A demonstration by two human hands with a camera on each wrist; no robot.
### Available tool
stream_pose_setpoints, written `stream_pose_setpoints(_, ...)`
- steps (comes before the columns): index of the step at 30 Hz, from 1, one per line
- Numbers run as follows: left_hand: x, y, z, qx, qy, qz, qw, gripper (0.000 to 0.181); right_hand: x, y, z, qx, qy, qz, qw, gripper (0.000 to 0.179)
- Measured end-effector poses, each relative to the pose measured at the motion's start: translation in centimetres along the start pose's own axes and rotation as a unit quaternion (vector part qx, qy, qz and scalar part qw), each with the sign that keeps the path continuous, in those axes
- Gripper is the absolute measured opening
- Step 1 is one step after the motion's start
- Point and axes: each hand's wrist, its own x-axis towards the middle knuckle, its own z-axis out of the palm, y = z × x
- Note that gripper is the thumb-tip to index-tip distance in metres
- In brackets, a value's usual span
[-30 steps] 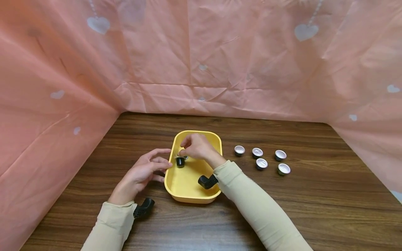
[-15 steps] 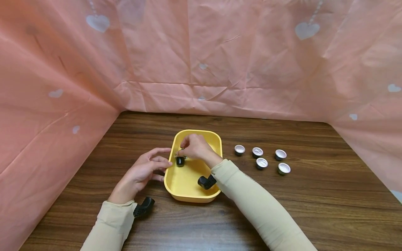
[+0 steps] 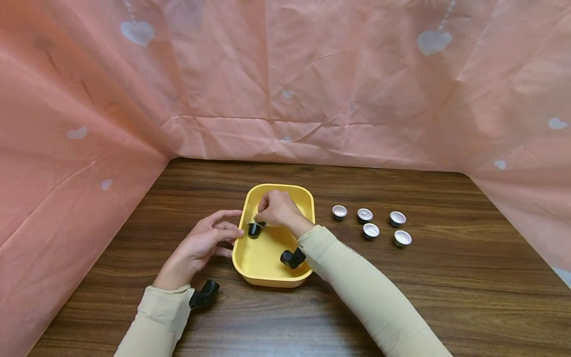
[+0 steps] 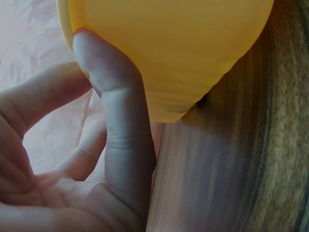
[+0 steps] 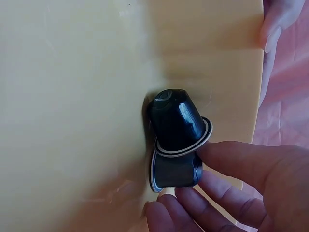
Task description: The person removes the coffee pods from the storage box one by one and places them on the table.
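My right hand (image 3: 281,208) reaches into a yellow plastic tray (image 3: 263,263), down by its left wall. Two dark coffee capsules (image 5: 176,121) are there, one against the other. In the right wrist view my thumb pinches in at the rim of the tilted front capsule, while the fingers curl behind the second capsule (image 5: 176,171), which lies on its side. My left hand (image 3: 207,240) stands at the tray's left outside. Its thumb (image 4: 120,106) lies along the outer wall with the tip at the rim, the other fingers relaxed.
To the right of the tray several more coffee capsules (image 3: 371,231) stand foil side up on the brown wooden table (image 3: 468,277). Black devices are strapped at both wrists, the right one (image 3: 293,258) hanging over the tray. Pink cloth (image 3: 303,99) hangs behind and beside the table.
The front capsule in the tray has tipped slightly, and my right fingertips have shifted a little around it. My left hand and the capsules on the table stay in place.
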Motion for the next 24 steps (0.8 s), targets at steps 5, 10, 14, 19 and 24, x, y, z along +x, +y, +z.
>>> stream_pose_setpoints(5,-0.02,0.02,0.01,0.004,0.002,-0.001,1.0000,0.065,0.16,0.20,0.06,0.003,-0.001,0.004,1.0000,0.012)
stream_pose_setpoints(10,-0.03,0.05,0.05,0.004,0.002,-0.002,1.0000,0.065,0.15,0.34,-0.02,0.010,-0.002,0.007,0.9999,0.008)
stream_pose_setpoints(14,-0.03,0.06,0.08,0.003,0.002,-0.002,1.0000,0.066,0.32,0.71,0.03,0.014,0.006,-0.002,0.9999,0.006)
stream_pose_setpoints(19,-0.02,0.05,0.08,0.003,0.001,-0.001,1.0000,0.065,0.12,0.33,-0.13,0.016,0.002,0.004,0.9999,0.006)
stream_pose_setpoints(24,-0.01,-0.05,0.12,0.003,0.001,0.001,1.0000,0.065,0.09,0.36,-0.07,0.014,0.003,0.004,0.9999,0.003)
